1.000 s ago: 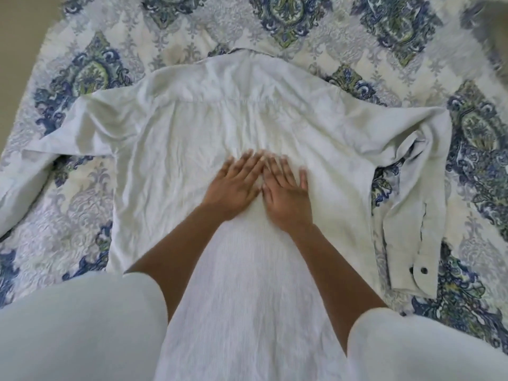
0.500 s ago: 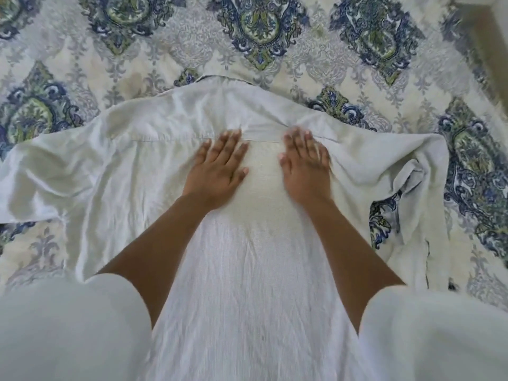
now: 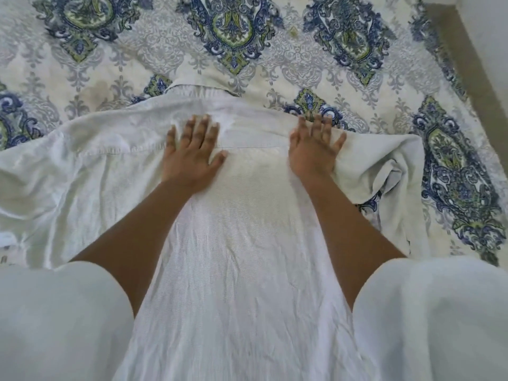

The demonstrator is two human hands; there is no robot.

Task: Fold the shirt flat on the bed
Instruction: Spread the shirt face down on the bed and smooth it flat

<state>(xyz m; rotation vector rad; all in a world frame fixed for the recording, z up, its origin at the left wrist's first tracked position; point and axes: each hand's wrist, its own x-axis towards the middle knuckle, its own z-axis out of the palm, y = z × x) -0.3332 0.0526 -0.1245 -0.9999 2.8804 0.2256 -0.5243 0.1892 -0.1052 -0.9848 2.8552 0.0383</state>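
My left hand (image 3: 189,158) and right hand (image 3: 312,155) press flat on the white shirt (image 3: 247,243), arms straight out. My fingers (image 3: 203,127) are spread apart. The shirt lies on the bed (image 3: 275,50).

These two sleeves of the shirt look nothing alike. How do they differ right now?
The left sleeve lies spread outward and runs off the picture's edge; the right sleeve is crumpled and doubled back toward the person. The right hand presses flat beside the right sleeve's shoulder, while the left hand lies nearer mid-back, away from the left sleeve. Both are the same white cloth, and neither is folded over the shirt yet.
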